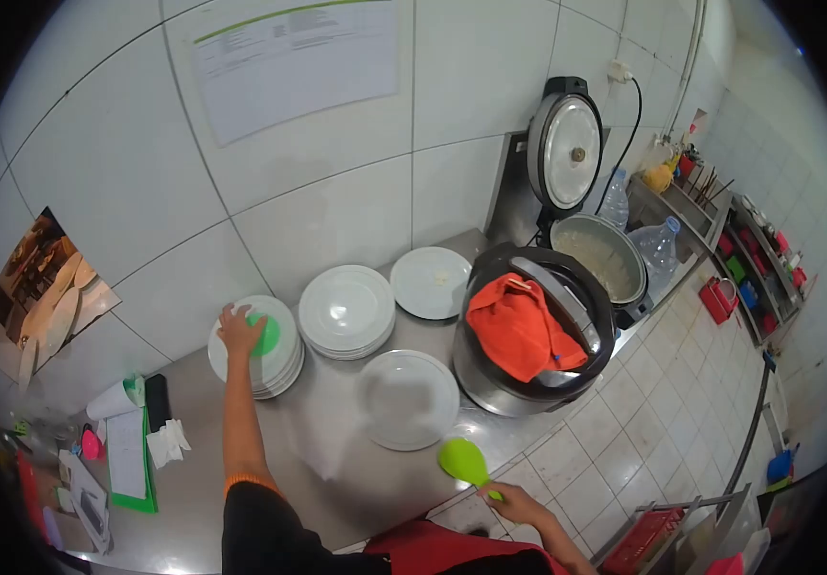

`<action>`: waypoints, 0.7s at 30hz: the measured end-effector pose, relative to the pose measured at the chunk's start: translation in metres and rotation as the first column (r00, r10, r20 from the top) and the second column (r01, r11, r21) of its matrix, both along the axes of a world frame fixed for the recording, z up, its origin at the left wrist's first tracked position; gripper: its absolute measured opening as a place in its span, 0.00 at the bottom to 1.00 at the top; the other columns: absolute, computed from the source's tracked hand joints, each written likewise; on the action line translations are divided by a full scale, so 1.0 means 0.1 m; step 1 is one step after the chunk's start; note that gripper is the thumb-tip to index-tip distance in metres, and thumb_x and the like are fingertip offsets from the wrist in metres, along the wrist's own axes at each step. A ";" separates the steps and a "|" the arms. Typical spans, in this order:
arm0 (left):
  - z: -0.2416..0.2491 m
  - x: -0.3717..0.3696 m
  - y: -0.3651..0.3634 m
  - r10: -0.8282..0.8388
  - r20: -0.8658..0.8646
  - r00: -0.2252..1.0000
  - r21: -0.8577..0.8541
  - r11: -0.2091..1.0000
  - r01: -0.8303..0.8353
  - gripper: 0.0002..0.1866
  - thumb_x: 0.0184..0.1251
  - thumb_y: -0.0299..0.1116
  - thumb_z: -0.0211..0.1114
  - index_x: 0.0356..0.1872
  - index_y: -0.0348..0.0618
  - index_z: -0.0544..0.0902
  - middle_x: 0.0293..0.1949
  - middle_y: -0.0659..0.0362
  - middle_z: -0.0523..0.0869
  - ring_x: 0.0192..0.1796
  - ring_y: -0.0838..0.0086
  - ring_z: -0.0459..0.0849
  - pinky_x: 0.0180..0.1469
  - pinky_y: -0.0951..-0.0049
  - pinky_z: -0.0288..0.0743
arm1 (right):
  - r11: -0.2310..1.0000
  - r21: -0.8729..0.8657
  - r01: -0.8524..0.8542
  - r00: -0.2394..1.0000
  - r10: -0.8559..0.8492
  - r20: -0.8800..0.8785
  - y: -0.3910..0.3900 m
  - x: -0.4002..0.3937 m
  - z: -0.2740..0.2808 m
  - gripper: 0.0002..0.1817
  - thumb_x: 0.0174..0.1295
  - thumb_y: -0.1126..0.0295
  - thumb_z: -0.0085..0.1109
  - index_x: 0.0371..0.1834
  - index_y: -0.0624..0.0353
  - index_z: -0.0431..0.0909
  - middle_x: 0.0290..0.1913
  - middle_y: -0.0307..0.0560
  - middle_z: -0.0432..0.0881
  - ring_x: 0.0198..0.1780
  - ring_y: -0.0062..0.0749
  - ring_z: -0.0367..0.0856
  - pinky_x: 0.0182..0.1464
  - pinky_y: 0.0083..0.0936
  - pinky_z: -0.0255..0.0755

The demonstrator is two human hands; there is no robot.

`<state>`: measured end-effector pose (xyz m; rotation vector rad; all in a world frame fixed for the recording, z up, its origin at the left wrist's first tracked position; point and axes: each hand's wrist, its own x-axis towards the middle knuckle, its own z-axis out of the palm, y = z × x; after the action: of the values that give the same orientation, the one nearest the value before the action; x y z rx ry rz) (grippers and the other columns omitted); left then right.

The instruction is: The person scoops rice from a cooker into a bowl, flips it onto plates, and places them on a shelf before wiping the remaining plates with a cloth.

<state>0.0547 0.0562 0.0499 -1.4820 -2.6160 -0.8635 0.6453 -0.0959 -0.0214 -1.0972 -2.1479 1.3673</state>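
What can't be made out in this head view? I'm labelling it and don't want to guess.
- Left hand: it covers part of a green thing on the plate stack; what that is stays unclear.
- Orange cloth: hides the inside of the near pot.
- Wall notice: print too small.
- Right hand: hides the handle of the green spoon.

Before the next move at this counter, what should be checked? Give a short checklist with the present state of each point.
1. Left hand rests on the far-left plate stack: ok.
2. Green piece on that stack is beside the fingers: ok.
3. Right hand grips the green spoon: ok.
4. Single plate on the counter holds no food: ok.
5. Open rice cooker holds rice: ok.
6. Near pot contents, hidden by the orange cloth: cannot tell.
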 end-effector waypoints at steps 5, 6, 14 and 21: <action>0.01 0.42 -0.14 0.260 -0.252 0.932 -0.521 0.776 -0.357 0.52 0.29 0.69 0.66 0.58 0.47 0.69 0.56 0.49 0.73 0.63 0.53 0.65 0.60 0.38 0.47 | 0.904 -0.291 0.314 0.949 -0.300 0.090 -0.57 1.32 0.30 0.13 0.55 0.78 0.55 0.44 0.56 0.76 0.29 0.42 0.77 0.27 0.28 0.75 0.31 0.23 0.69; 0.05 0.54 -0.20 0.268 -0.260 0.928 -0.522 0.769 -0.369 0.52 0.29 0.69 0.66 0.58 0.47 0.69 0.56 0.49 0.73 0.63 0.53 0.65 0.60 0.38 0.47 | 0.786 -0.444 0.430 0.902 -0.398 0.169 -0.59 1.53 0.32 0.13 0.55 0.80 0.54 0.43 0.55 0.76 0.26 0.39 0.75 0.22 0.22 0.71 0.26 0.20 0.67; -0.43 1.34 -1.47 0.651 0.011 0.759 0.143 0.750 -0.645 0.47 0.37 0.55 0.71 0.60 0.43 0.65 0.52 0.45 0.76 0.55 0.51 0.74 0.57 0.58 0.66 | 0.795 -0.339 0.503 0.864 -0.459 0.205 0.04 3.06 0.03 0.13 0.53 0.82 0.54 0.41 0.56 0.77 0.25 0.38 0.74 0.25 0.15 0.70 0.28 0.15 0.64; -0.98 3.11 -2.15 0.672 -0.098 0.734 -0.279 0.689 -0.668 0.45 0.34 0.54 0.73 0.60 0.52 0.67 0.58 0.47 0.69 0.60 0.48 0.64 0.58 0.52 0.64 | 0.945 0.275 0.176 0.966 -0.220 0.138 1.35 3.86 0.14 0.24 0.53 0.78 0.57 0.57 0.56 0.71 0.25 0.46 0.80 0.24 0.23 0.74 0.30 0.20 0.68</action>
<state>0.3652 -0.1592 -0.0484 -0.3999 -3.0276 -0.3979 1.0308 0.0390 -0.0072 -1.3166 -2.1840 0.9010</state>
